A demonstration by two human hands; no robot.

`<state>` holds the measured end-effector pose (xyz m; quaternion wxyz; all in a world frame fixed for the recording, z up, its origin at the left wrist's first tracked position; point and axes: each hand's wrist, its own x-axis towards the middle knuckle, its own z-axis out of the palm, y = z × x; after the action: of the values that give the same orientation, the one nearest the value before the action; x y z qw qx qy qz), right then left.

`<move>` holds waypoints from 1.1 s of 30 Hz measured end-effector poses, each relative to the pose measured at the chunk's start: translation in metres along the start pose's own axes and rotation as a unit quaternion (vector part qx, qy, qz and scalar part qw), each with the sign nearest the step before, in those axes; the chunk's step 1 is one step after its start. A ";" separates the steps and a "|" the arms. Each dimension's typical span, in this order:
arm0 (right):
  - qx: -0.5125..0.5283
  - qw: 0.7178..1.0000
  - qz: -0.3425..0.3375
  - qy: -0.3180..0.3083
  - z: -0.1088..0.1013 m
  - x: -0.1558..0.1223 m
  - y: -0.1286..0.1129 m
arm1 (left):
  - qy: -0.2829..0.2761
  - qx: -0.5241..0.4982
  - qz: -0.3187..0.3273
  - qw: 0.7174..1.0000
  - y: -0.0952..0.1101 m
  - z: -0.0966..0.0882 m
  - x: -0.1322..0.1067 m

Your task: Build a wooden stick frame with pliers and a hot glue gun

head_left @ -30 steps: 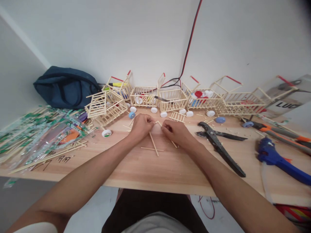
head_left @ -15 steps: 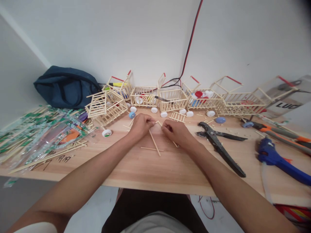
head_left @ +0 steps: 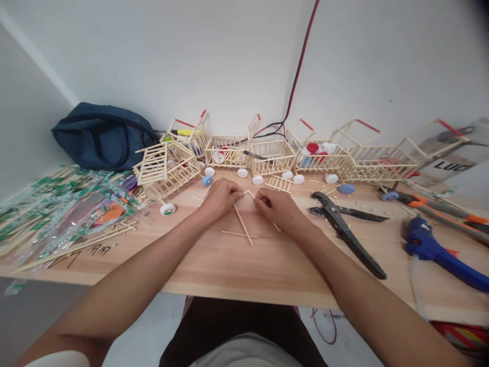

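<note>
Over the middle of the table, my left hand (head_left: 222, 198) is closed in a pinch on the end of a short wooden stick (head_left: 246, 192). A longer wooden stick (head_left: 243, 223) slants down from under its fingers across another stick (head_left: 233, 234) lying flat. My right hand (head_left: 275, 205) is closed too, its fingers around a thin wooden stick (head_left: 250, 194) whose upper end meets the tip of the short one. The lower end of that stick pokes out below my right palm. My fingers hide most of the join.
Several small stick-built carts (head_left: 273, 153) with bottle-cap wheels line the wall. On the right lie black cutters (head_left: 347, 232), orange-handled pliers (head_left: 439, 209) and a blue glue gun (head_left: 431, 244). Wrapped chopsticks (head_left: 76, 214) heap at left before a dark blue bag (head_left: 105, 135).
Almost nothing differs. Both hands stay in the same place, holding the sticks end to end.
</note>
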<state>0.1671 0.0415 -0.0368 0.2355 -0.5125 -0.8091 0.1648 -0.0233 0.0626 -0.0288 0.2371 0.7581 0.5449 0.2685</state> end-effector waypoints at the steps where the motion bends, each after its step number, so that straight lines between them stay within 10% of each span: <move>1: 0.001 1.000 -0.001 0.000 0.000 0.000 0.000 | 0.000 0.003 -0.004 1.000 0.001 0.000 0.000; 33: 0.013 1.000 -0.008 -0.005 -0.002 -0.001 -0.003 | 0.014 0.004 -0.074 0.997 0.011 0.001 -0.002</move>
<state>0.1665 0.0389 -0.0334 0.2396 -0.5021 -0.8122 0.1757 -0.0154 0.0574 -0.0226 0.2459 0.7125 0.6040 0.2590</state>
